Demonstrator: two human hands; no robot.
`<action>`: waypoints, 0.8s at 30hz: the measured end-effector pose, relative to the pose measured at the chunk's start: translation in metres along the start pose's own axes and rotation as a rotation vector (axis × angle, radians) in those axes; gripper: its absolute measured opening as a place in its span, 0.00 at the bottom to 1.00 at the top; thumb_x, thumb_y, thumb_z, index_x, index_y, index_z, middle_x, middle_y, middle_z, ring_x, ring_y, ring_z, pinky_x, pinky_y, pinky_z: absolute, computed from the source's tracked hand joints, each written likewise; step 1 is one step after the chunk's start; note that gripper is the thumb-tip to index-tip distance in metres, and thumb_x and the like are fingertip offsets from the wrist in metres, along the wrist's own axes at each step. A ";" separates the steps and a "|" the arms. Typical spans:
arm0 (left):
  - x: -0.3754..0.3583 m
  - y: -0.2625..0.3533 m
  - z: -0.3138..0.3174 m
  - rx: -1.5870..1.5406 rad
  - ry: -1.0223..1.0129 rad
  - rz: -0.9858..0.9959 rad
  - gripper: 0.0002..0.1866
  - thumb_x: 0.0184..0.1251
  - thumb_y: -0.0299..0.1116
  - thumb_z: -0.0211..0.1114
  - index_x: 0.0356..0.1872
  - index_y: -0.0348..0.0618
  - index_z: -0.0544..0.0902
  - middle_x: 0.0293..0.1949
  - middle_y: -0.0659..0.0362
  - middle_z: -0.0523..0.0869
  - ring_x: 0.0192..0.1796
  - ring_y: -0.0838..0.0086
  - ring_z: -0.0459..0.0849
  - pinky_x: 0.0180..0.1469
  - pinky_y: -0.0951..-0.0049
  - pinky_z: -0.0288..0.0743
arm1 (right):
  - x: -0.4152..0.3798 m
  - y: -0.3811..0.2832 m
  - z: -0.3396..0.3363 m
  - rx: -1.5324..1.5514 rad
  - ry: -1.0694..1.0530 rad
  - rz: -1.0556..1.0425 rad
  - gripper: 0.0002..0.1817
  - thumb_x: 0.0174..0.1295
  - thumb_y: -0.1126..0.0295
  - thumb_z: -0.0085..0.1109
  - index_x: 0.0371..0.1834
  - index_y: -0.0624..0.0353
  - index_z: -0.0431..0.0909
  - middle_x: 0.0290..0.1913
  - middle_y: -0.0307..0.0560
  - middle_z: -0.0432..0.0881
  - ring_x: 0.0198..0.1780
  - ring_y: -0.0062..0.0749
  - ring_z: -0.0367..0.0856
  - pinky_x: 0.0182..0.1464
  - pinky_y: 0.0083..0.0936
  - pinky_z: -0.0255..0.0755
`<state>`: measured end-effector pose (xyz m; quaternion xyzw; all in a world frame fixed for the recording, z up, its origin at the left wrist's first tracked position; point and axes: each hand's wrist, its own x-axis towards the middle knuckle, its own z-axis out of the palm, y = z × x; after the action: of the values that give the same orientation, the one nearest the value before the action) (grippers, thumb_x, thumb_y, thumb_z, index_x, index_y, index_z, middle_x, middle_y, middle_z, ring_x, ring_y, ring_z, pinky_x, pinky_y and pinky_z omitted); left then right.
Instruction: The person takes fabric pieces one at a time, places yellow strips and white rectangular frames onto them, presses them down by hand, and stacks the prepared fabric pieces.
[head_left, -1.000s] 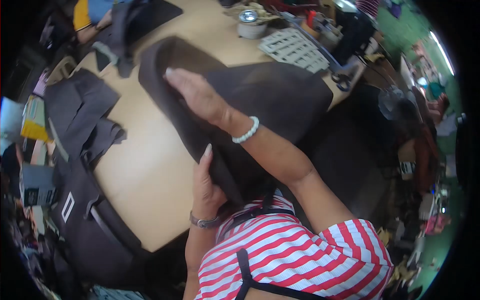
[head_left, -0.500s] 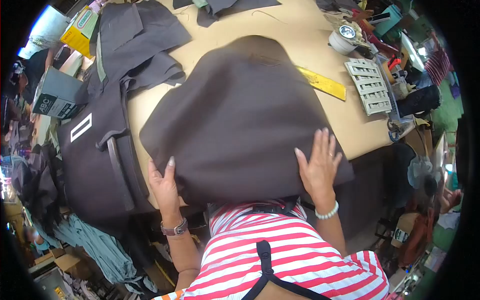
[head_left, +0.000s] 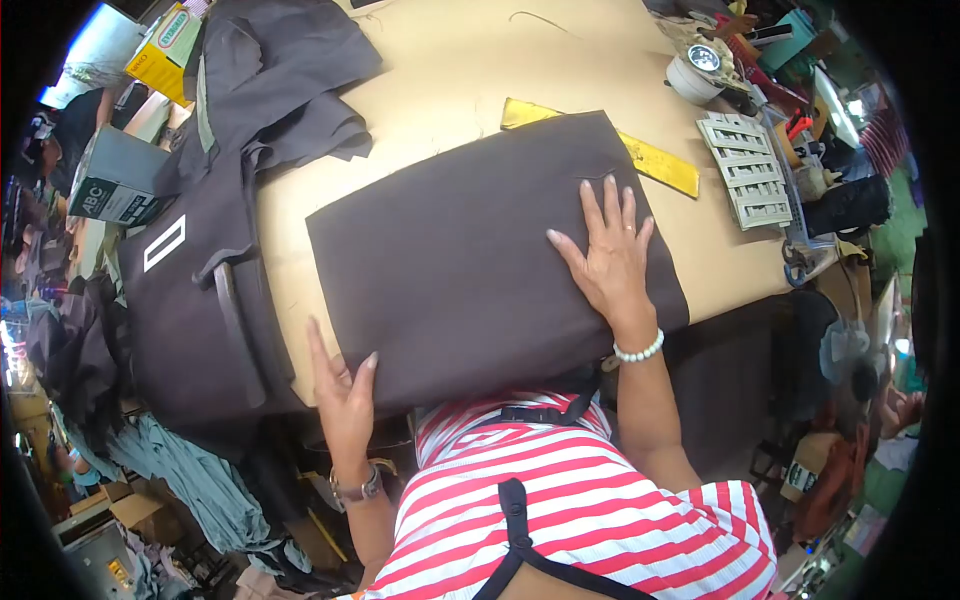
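A dark brown cloth point(head_left: 460, 250) lies flat on the tan tabletop point(head_left: 430, 60) in front of me, its near edge against my striped shirt. My right hand point(head_left: 612, 260) rests palm down on the cloth's right part, fingers spread. At the cloth's lower left corner is my left hand point(head_left: 343, 400), fingers apart, the thumb touching the cloth's edge. A yellow ruler point(head_left: 660, 165) sticks out from under the far edge of the cloth.
More dark cloth point(head_left: 290, 70) is heaped at the left, with a curved dark tool point(head_left: 236, 325) and a white rectangular frame point(head_left: 165, 243) nearer me. Boxes stand far left. A slotted grey piece point(head_left: 745, 170) and a white round container point(head_left: 692, 80) sit at the right.
The cloth, bulging up before, now lies flat with straight edges and shows more of the ruler. My right hand has moved forward over it; my left hand has shifted slightly nearer me.
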<state>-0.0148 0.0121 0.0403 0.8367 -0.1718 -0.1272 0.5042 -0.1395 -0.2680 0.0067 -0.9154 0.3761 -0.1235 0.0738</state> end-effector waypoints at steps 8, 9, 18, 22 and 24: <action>0.007 0.037 0.070 0.548 -0.375 0.742 0.50 0.46 0.59 0.73 0.70 0.46 0.64 0.72 0.44 0.59 0.74 0.47 0.54 0.71 0.39 0.44 | -0.078 -0.002 -0.018 -0.026 -0.035 0.163 0.39 0.64 0.44 0.53 0.71 0.57 0.61 0.74 0.62 0.53 0.74 0.65 0.47 0.67 0.71 0.42; 0.008 0.040 0.086 0.552 -0.528 0.787 0.49 0.48 0.63 0.69 0.70 0.48 0.65 0.72 0.45 0.58 0.75 0.48 0.52 0.71 0.37 0.44 | -0.079 0.001 -0.019 -0.014 -0.024 0.167 0.38 0.64 0.45 0.53 0.71 0.58 0.61 0.74 0.62 0.53 0.74 0.65 0.47 0.66 0.71 0.42; -0.005 0.025 0.116 0.644 -0.652 0.821 0.47 0.53 0.62 0.65 0.72 0.51 0.61 0.73 0.46 0.56 0.75 0.49 0.51 0.70 0.34 0.44 | 0.096 0.066 0.009 -0.061 0.286 -0.124 0.26 0.66 0.52 0.52 0.61 0.57 0.72 0.68 0.59 0.65 0.69 0.60 0.60 0.66 0.62 0.53; -0.013 0.021 0.115 0.622 -0.633 0.795 0.46 0.54 0.64 0.64 0.72 0.54 0.61 0.73 0.47 0.55 0.75 0.50 0.50 0.70 0.34 0.44 | 0.116 0.081 0.015 -0.044 0.132 -0.201 0.24 0.64 0.50 0.55 0.54 0.56 0.75 0.68 0.55 0.66 0.70 0.56 0.60 0.66 0.62 0.52; -0.012 0.020 0.118 0.618 -0.630 0.798 0.46 0.55 0.65 0.63 0.72 0.54 0.61 0.73 0.47 0.55 0.76 0.50 0.49 0.70 0.34 0.44 | 0.115 0.080 0.015 -0.018 0.306 -0.288 0.21 0.60 0.50 0.60 0.41 0.58 0.75 0.56 0.55 0.76 0.57 0.50 0.74 0.54 0.49 0.66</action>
<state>-0.0746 -0.0853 0.0043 0.7375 -0.6434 -0.1139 0.1708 -0.1098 -0.4055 -0.0063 -0.9309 0.2490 -0.2670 -0.0106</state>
